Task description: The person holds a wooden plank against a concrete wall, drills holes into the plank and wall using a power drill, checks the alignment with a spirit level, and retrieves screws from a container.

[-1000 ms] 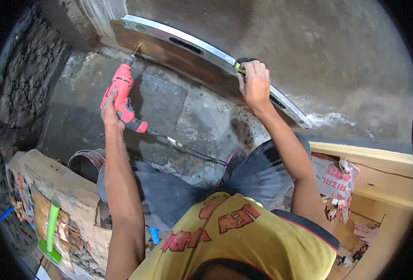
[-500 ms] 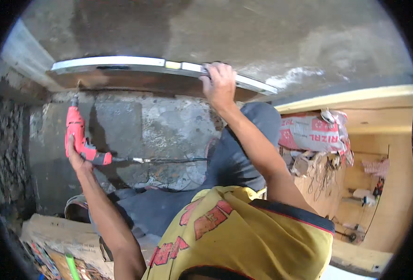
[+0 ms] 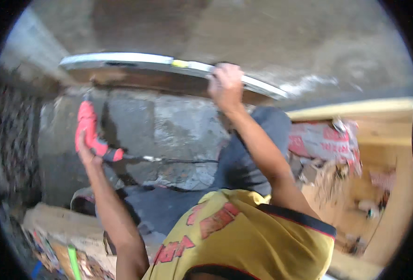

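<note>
A red corded drill (image 3: 88,126) is held in my left hand (image 3: 89,155), closed around its body near the rear. Its chuck points at a brown board (image 3: 136,77) along the foot of the grey wall; blur hides whether the bit touches it. A long silver spirit level (image 3: 118,58) lies along the board's upper edge, its yellowish vial showing. My right hand (image 3: 226,87) grips the level right of that vial, fingers curled over the top.
A bucket (image 3: 80,203) and cardboard (image 3: 52,219) with a green-handled tool (image 3: 73,261) lie at lower left. Rough dark masonry (image 3: 13,130) bounds the left side. At right are a red-and-white sack (image 3: 318,137) and wooden framing (image 3: 379,107). The drill's cord (image 3: 183,161) crosses the concrete floor.
Since a second ago the view has turned, so level and board run flatter across it. Both hands keep their holds; in the last half second everything has shifted slightly right and blurred.
</note>
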Demonstrator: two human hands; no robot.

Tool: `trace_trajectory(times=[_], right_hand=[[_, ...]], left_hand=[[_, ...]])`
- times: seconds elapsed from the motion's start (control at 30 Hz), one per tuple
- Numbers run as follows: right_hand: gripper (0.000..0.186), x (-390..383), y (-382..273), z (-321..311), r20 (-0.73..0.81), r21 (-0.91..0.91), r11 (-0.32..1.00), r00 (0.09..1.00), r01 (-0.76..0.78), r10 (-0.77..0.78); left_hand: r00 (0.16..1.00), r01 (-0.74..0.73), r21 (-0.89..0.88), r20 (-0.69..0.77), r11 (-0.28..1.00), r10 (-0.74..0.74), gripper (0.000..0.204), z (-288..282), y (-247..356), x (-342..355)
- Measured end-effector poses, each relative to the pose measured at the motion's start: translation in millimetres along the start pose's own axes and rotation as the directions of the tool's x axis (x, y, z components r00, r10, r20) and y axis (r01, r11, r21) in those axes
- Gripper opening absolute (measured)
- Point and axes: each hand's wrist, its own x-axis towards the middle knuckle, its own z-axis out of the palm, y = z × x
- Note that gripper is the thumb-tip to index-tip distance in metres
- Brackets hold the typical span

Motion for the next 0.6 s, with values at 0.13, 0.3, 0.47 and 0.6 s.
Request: trace_trajectory(times=[0.13,0.3,0.47,0.6], right_hand=[[0.029,-3,5,-8,-0.003,-0.009,0.999,0.999,-0.037,0.037],[0.029,-2,-6,-4,0.014,-0.021,0.997,0.997,-0.072,0.072],[0.028,-1,-7,0,0.016,-0.008,0.996,0.996,-0.089,0.089],[0.029,-1,-5,-1,0.015,-0.027,0.996,0.996,-0.089,0.090]], left_hand=[[0.997,-0.071,-0.021,-0.038,0.997,0.070,0.049,25,-8,-5],[0.997,-0.079,-0.056,-0.016,0.995,0.078,0.049,20,-2,-11],[0.993,-0.117,-0.065,-0.015,0.991,0.117,0.050,19,-2,-8],[0.994,-0.112,-0.037,-0.025,0.993,0.111,0.050,20,-3,-5]])
